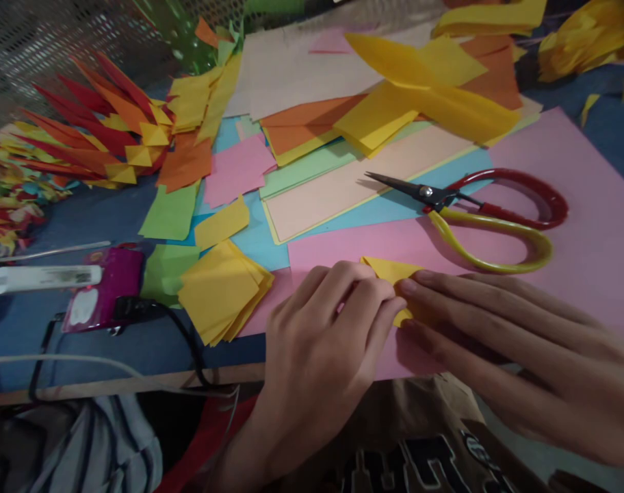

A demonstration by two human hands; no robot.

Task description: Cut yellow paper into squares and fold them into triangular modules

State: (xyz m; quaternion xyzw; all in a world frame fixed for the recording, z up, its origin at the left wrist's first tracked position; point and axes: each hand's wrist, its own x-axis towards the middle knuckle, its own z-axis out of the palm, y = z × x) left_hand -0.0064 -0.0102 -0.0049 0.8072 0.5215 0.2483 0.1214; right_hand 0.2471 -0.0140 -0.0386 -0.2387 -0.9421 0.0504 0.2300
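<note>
A small piece of yellow paper (391,269), folded, lies on the pink sheet near the table's front edge, partly covered by both hands. My left hand (327,335) has its fingers curled and pressed together on the paper's left part. From the right, my right hand (517,335) reaches in with long fingers and holds the paper's other side at the fingertips. Just beyond the right hand lie scissors (430,193) with one red and one yellow handle, pointing left. To the left of my left hand sits a stack of yellow paper squares (222,291).
Coloured sheets, including a peach strip (332,188) and orange paper (312,120), overlap behind the hands. At left are red and orange folded pieces (101,130) and a purple device (107,287) with cables. A green bottle (181,34) stands behind.
</note>
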